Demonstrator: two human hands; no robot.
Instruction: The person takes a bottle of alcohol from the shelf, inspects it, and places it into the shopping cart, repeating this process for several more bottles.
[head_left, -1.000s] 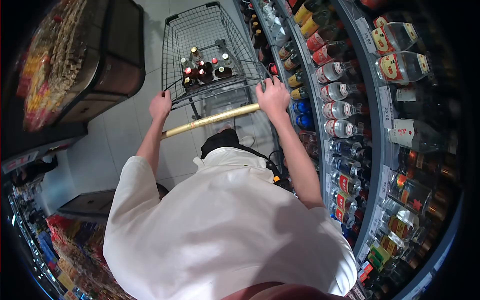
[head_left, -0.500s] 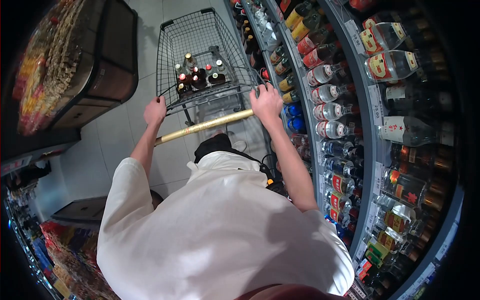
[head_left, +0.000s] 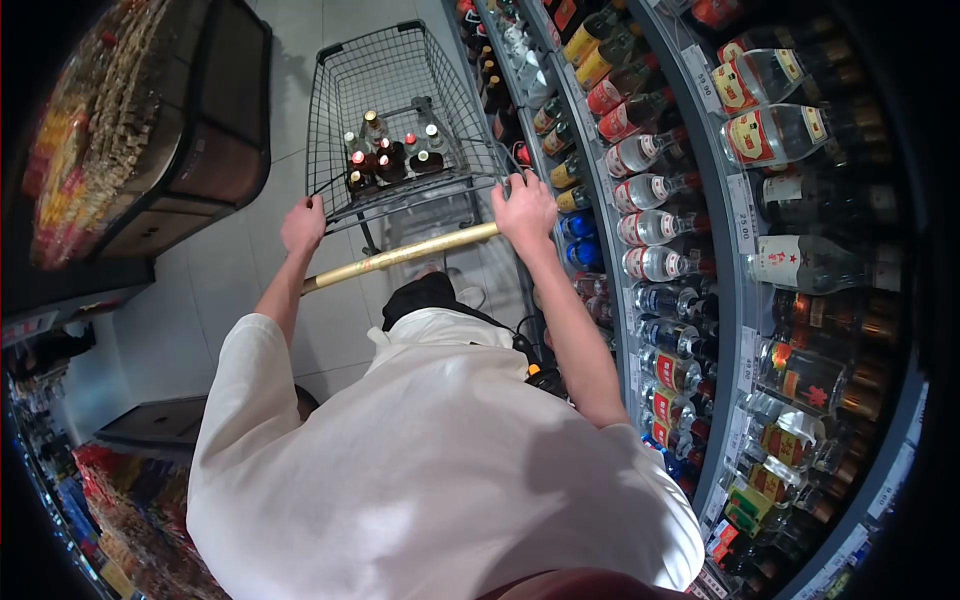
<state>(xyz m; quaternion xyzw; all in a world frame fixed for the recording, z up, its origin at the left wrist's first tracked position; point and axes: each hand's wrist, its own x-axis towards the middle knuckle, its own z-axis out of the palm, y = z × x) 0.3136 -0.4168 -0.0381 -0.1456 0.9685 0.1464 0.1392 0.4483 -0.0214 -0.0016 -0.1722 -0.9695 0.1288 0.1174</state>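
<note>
A wire shopping cart [head_left: 345,88] stands in front of me, with several capped bottles [head_left: 384,160] upright at its near end. My left hand [head_left: 303,226] is closed on the left side of the cart frame, above the end of the yellow handle bar [head_left: 400,256]. Closed on the cart frame at the right is my right hand [head_left: 525,208], just beyond the bar's right end. The bar runs between my two forearms.
Tall shelves [head_left: 735,290] of bottles with price tags line the right side. At the left stands a dark display bin [head_left: 215,110] heaped with wrapped goods [head_left: 95,130]. Another heap of packaged goods [head_left: 140,520] is at the lower left. Grey tiles [head_left: 235,300] cover the floor.
The cart, both hands and the surroundings have shifted slightly left in view. Both hands keep their hold on the cart frame.
</note>
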